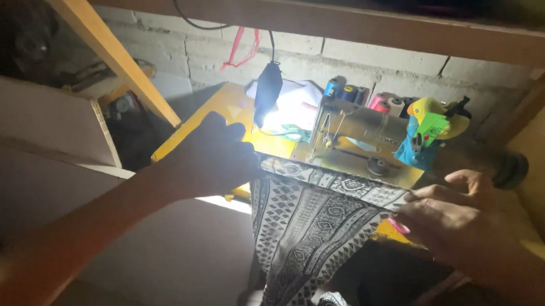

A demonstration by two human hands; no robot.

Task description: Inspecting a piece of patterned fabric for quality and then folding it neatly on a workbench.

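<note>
A black-and-white patterned cloth [309,228] is stretched flat between my two hands and hangs down below them. My left hand [212,155] grips its top left corner, seen dark against the lamp. My right hand [455,214] pinches the top right corner, fingers bent over the edge. Just behind the cloth's upper edge stands a sewing machine [362,136] on a yellow table [225,109].
A small bright lamp [269,109] hangs on a cable over the table. Several thread spools [352,93] stand along the block wall behind the machine. A slanted wooden beam [103,42] runs at left, and a blue-yellow-green object [431,128] sits at the machine's right.
</note>
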